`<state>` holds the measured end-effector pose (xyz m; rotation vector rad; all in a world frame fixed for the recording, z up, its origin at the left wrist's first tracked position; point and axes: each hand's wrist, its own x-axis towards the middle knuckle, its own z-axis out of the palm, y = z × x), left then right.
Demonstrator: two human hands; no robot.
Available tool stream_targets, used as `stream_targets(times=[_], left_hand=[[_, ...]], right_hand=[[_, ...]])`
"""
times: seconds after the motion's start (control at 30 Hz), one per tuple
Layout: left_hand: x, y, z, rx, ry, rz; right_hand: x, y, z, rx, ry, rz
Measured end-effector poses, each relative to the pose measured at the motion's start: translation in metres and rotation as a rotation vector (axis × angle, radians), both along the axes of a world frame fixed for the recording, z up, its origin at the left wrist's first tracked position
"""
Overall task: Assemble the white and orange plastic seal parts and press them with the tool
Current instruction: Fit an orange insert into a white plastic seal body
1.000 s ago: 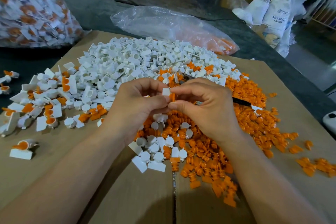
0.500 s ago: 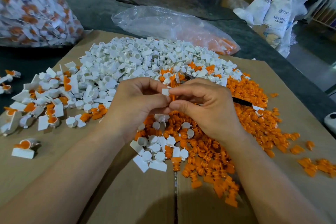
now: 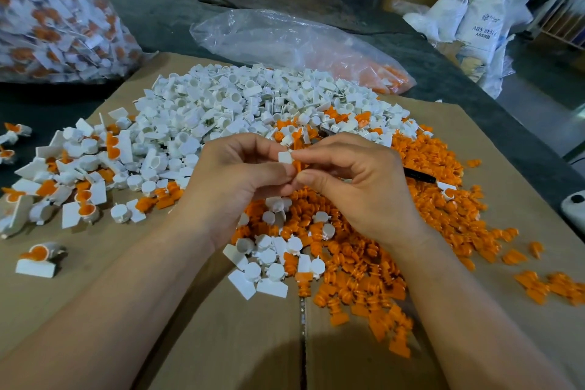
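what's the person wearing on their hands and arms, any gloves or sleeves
No gloves: the left hand and right hand are bare, with no rings, watch or bracelet showing. The left forearm and right forearm are uncovered, no sleeve edge in view. Nails are short and unpainted.

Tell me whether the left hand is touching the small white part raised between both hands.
Touching. The head view shows the left hand pinching the white part between thumb and fingertips, no gap visible.
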<state>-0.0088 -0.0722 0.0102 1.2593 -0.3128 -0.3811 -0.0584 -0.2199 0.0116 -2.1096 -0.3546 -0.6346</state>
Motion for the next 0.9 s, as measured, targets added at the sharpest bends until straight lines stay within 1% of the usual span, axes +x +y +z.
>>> stream_targets(times=[0.33, 0.47, 0.67, 0.8, 0.9], left_hand=[[-0.0001, 0.0007, 0.0011, 0.012, 0.009, 0.038], [-0.0007, 0.0021, 0.0023, 0.028, -0.019, 0.049], [-0.0012, 0.0022, 0.0053, 0.026, 0.009, 0.052], [0.0009, 0.0038, 0.0063, 0.067, 0.02, 0.081], [0.0017, 0.0041, 0.0068, 0.057, 0.053, 0.09]], right_hand=[[-0.001, 0.0039, 0.0039, 0.082, 0.039, -0.027], [-0.0011, 0.0046, 0.0042, 0.058, 0.036, -0.058], [-0.0009, 0.0048, 0.0022, 0.054, 0.023, -0.043], [-0.0002, 0.0035, 0.0006, 0.033, 0.07, -0.04], [0.0003, 0.0031, -0.0001, 0.028, 0.077, -0.04]])
